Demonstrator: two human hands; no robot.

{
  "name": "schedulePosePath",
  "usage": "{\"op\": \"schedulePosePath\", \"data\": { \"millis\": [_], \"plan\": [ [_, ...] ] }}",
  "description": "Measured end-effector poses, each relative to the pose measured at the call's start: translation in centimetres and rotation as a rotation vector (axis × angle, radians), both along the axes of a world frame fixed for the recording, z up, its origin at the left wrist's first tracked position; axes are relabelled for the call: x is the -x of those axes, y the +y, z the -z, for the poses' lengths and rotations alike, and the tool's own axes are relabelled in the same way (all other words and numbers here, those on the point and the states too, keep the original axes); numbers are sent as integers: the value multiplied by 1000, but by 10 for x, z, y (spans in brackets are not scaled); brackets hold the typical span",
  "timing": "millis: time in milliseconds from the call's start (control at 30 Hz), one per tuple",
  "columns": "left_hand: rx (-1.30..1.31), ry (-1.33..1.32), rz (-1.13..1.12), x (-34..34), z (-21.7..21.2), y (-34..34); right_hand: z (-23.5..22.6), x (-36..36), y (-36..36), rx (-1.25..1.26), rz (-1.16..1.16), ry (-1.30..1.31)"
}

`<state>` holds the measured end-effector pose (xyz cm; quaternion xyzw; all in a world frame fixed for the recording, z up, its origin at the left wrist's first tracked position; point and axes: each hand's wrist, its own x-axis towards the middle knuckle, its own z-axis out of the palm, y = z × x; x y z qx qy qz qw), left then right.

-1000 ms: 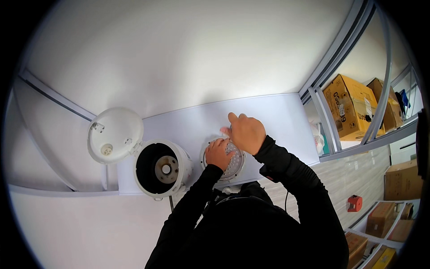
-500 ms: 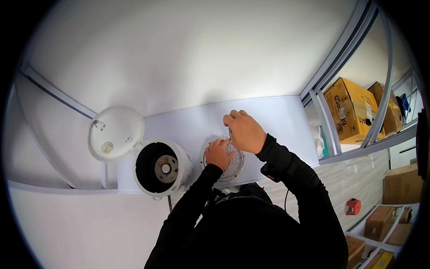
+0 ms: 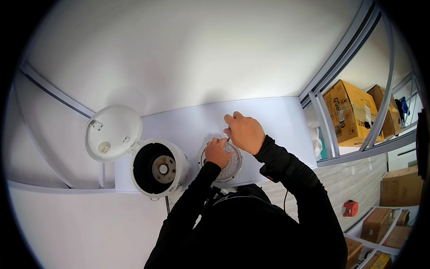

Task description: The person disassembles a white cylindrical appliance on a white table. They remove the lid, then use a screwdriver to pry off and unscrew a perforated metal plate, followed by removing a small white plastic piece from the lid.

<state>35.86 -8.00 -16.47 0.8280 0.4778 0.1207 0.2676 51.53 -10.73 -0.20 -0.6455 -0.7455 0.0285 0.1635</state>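
Note:
A round silvery perforated plate [image 3: 230, 167] lies on the white table [image 3: 188, 125] in front of me. My left hand [image 3: 218, 151] rests on top of it, fingers closed over its centre. Just above and to the right, my right hand [image 3: 244, 132] is closed, pinching something small near the plate's upper rim; what it pinches is too small to make out. Left of the plate stands a white rice cooker body [image 3: 157, 167], empty inside, with its round lid [image 3: 113, 132] swung open to the upper left.
A cable [image 3: 167, 205] hangs from the cooker at the table's front edge. To the right stands a metal shelf [image 3: 340, 112] holding cardboard boxes [image 3: 350, 110]. More boxes [image 3: 398, 186] and a small red object [image 3: 350, 208] sit on the floor at right.
My right hand has shifted slightly and closed more over the plate's upper rim. The left hand stays on the plate. The cooker has not moved.

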Motion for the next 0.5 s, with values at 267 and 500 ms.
{"op": "schedulePosePath", "data": {
  "millis": [267, 500],
  "plan": [
    [18, -179, 54, -1, 11, 6, -13, 2, -2, 84, 45, 17],
    [41, -222, 28, -8, 11, 10, -14, -8, 0, -37, -161, 76]
  ]
}}
